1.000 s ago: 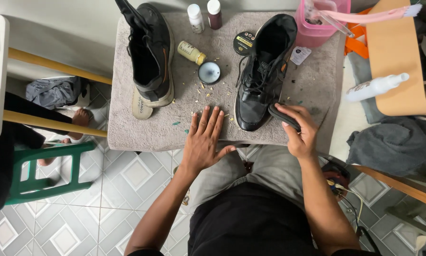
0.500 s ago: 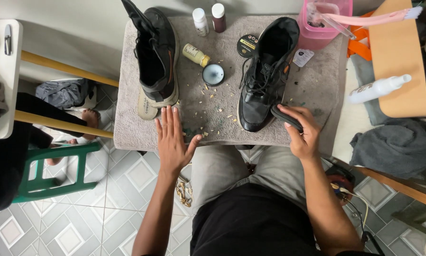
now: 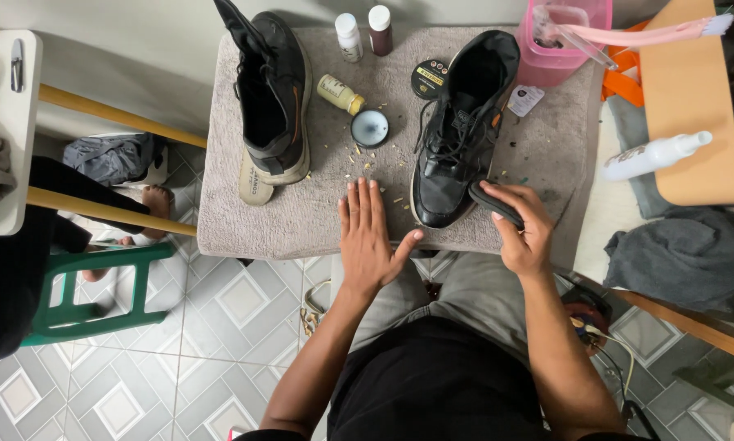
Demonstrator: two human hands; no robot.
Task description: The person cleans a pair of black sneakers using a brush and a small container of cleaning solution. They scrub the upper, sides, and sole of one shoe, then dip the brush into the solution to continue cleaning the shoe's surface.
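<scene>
Right then, the right hand (image 3: 524,233) was curled tight around a dark brush (image 3: 494,204). The brush touched the toe side of the black shoe (image 3: 458,135), on the shoe's right edge. The shoe lay just up and to the left of that hand. Its long way ran from the toe, close to the person, up to the open top at the far end of the table (image 3: 301,216). The right hand was the nearer one to the shoe.

The left hand (image 3: 369,237) was flat and open, fingers straight and close together. It held nothing. It rested palm down on the grey towel (image 3: 546,155) that covered the table, just left of the shoe's toe, with the thumb pointing at the toe but not quite touching it.

Farther off to the left, a second shoe (image 3: 273,98) lay on the towel. A small round tin lid (image 3: 370,128) sat between the two shoes.
</scene>
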